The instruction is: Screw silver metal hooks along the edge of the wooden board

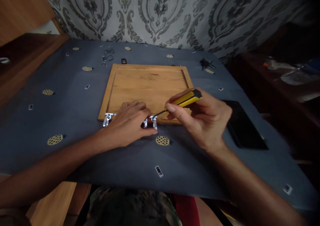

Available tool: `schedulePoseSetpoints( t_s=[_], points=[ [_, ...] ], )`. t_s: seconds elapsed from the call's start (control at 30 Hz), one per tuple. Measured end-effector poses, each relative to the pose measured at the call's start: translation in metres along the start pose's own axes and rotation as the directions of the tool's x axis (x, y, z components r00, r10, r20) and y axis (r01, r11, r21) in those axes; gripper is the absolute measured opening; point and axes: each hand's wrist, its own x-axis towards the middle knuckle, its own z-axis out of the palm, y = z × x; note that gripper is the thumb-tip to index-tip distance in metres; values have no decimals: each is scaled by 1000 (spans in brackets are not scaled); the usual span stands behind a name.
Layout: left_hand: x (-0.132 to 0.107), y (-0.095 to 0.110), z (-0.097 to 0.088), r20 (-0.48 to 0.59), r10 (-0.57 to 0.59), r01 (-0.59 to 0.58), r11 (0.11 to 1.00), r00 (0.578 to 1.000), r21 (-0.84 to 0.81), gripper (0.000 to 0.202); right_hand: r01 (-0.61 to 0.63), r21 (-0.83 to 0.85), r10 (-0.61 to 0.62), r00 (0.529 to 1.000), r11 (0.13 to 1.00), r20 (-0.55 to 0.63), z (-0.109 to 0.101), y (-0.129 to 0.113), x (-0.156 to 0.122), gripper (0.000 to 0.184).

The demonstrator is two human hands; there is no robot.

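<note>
A framed wooden panel [147, 86] lies flat on the covered table. Metal hinges sit along its near edge: one hinge [107, 119] at the left corner, another hinge [154, 122] nearer the middle. My left hand [130, 121] grips the middle hinge at the panel edge, thumb below it and fingers curled above; part of the hinge is hidden. A yellow and black screwdriver [186, 99] is in the closed fingers of my right hand [207, 119]. Its thin shaft slants down to the left, and the tip meets the middle hinge, where a screw is too small to make out.
A dark tablet-like slab [246, 126] lies right of my right hand. Small metal pieces [107, 56] and a small black item [124, 61] are behind the panel. A black tool-like object [207, 64] rests at the back right. Patterned fabric [160, 12] hangs behind the table.
</note>
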Motion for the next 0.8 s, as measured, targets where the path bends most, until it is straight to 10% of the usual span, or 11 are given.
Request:
schedulePoseSetpoints(
  t_s=[0.8],
  points=[
    [0,0,0,7,13,-13,999,1000,34,36,38,9,-37,999,999,-19,3,8,1,18]
  ],
)
